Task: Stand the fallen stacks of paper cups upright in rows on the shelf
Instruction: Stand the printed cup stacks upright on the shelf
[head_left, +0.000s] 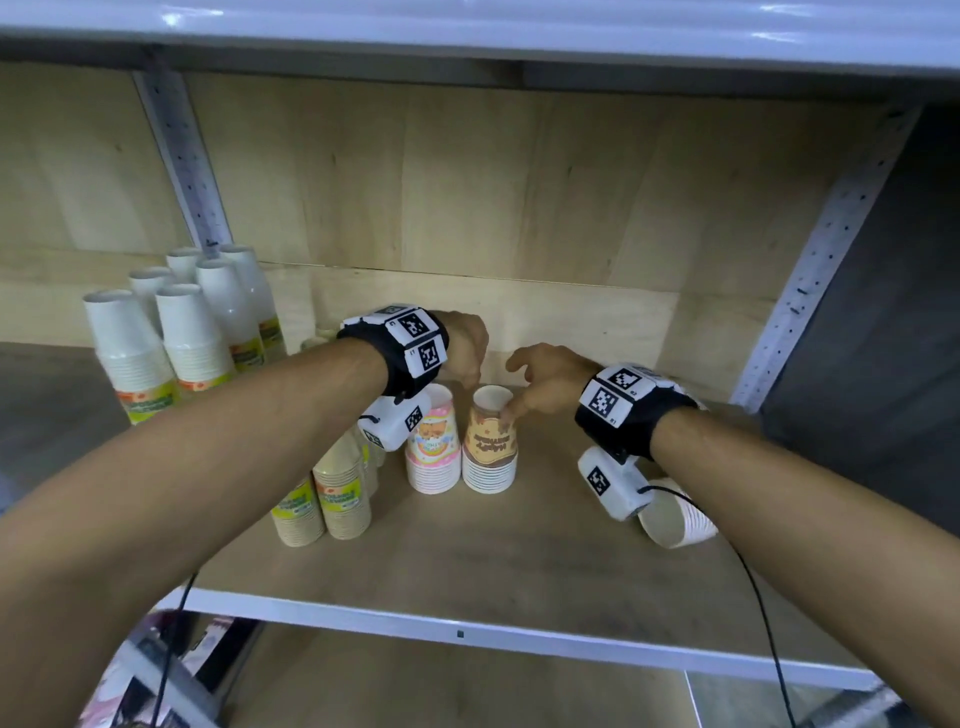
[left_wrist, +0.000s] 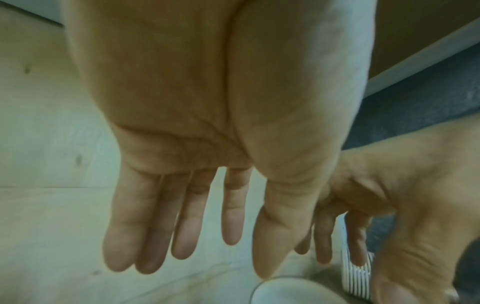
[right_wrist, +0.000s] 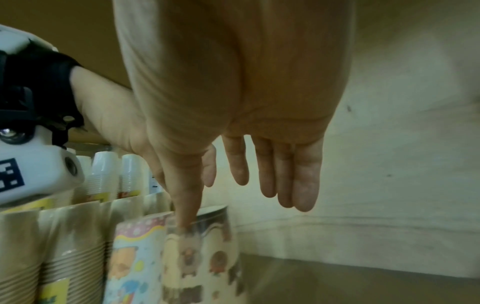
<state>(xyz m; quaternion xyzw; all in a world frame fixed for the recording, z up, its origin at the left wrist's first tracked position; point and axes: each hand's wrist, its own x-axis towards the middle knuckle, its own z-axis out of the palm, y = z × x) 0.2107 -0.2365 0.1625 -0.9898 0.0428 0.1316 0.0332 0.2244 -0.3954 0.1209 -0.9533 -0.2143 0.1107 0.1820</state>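
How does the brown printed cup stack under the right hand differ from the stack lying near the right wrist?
The brown printed stack stands upright, base up, beside the pink stack; the fallen stack lies on its side, alone, on the shelf. The right hand touches the brown stack's top; nothing touches the fallen one. The brown stack shows its print; the fallen one shows white rims. Both are nested paper cups.

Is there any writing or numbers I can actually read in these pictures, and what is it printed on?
"E1": white tag block on the left wrist band, beside a black-and-white square code.
"R1": tag block on the right wrist band.
Brown bear-print cup stack: upside-down lettering, too blurred to read.
Pink cup stack: small print, unreadable.
Yellow-green labels on the kraft cup stacks and white cup stacks: too small and blurred.
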